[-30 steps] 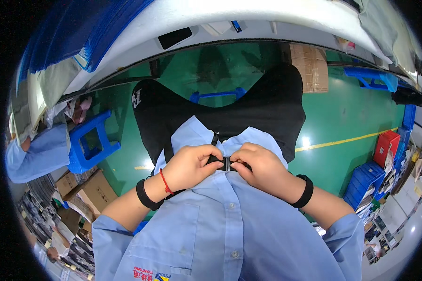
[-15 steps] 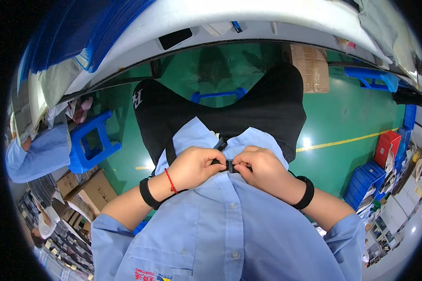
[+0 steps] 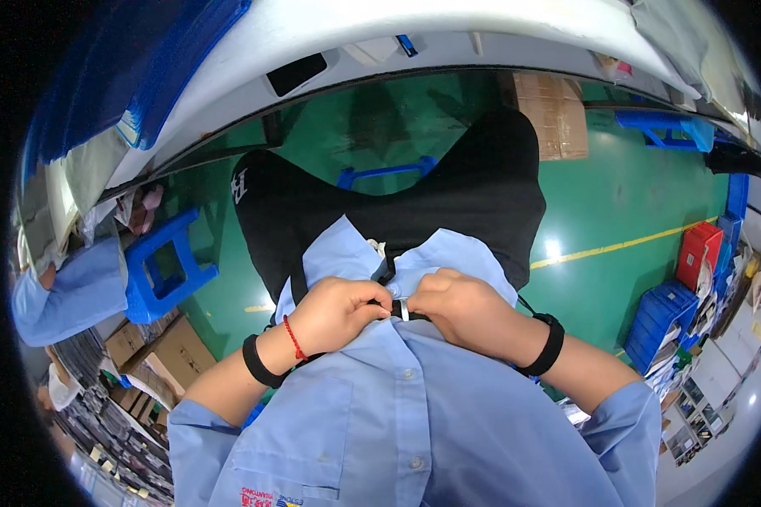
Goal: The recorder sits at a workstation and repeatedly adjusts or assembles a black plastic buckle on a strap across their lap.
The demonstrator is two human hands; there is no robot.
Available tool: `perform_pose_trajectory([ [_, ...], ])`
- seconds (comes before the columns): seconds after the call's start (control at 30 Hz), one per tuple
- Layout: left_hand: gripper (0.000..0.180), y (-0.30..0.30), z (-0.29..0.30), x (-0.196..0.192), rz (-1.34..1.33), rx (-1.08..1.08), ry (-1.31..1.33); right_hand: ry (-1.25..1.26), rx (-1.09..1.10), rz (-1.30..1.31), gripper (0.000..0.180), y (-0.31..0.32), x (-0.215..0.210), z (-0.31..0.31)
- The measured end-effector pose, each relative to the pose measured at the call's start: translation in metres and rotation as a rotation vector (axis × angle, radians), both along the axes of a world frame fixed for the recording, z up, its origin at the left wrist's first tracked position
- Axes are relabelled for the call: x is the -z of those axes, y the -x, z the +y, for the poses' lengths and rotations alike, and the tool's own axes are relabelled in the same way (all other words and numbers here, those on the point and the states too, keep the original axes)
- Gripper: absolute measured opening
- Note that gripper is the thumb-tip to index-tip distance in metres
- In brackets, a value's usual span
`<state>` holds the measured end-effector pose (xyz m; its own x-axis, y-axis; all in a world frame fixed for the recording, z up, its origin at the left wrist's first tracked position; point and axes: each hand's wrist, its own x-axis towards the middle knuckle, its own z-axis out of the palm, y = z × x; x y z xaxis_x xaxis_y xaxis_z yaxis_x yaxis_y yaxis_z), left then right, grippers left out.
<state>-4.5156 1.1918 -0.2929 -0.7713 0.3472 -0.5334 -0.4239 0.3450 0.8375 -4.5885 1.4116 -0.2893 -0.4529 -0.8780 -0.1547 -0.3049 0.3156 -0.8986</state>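
Observation:
Both hands meet at my waist, over the front of my light blue shirt (image 3: 380, 380). My left hand (image 3: 334, 314), with a red bracelet and a black wristband, pinches one side of a black strap (image 3: 418, 316). Opposite it, the curled fingers of my right hand (image 3: 461, 304), also with a black wristband, close on the strap's other side. A small pale strip (image 3: 404, 310) shows between the fingertips; its kind is unclear. Just above, the shirt's lower flaps spread over my black trousers (image 3: 380, 224). The fingers hide most of the strap.
Ahead is a white table (image 3: 347, 63) with a black phone (image 3: 297, 74). Blue stools (image 3: 171, 266) stand at left and far right. A cardboard box (image 3: 550, 114) sits under the table; blue crates (image 3: 658, 321) and a red box (image 3: 698, 253) are at right. Another person's sleeve (image 3: 84, 291) shows at left.
My hands have shifted slightly left and down, with the fingertips closer together. The dark piece between them is now more covered, and a pale strip shows. The whole view has shifted a little.

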Motion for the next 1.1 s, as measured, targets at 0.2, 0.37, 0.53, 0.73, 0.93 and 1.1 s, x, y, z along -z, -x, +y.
perform_pose_trajectory([
  [0.2,0.008,-0.001,0.003,0.0,0.033,-0.047,-0.004,-0.074,-0.044,0.052,0.022,0.0,-0.002,0.002],
  [0.37,0.016,0.011,0.006,-0.008,-0.033,0.026,0.118,-0.051,0.038,0.112,0.02,-0.004,0.0,0.002],
  [0.53,0.013,0.012,0.009,-0.006,-0.03,0.023,0.109,-0.058,0.159,0.165,0.017,-0.009,-0.002,0.001],
  [0.73,0.008,0.013,0.004,-0.004,-0.039,0.063,0.071,-0.062,0.105,-0.038,0.013,0.003,-0.011,0.002],
  [0.93,0.007,0.015,0.002,-0.006,0.016,0.072,0.055,-0.09,0.115,-0.188,0.012,0.005,-0.008,0.002],
  [1.1,0.008,0.007,0.004,0.001,0.061,0.024,0.005,-0.114,0.096,-0.158,0.007,0.002,-0.006,0.001],
])
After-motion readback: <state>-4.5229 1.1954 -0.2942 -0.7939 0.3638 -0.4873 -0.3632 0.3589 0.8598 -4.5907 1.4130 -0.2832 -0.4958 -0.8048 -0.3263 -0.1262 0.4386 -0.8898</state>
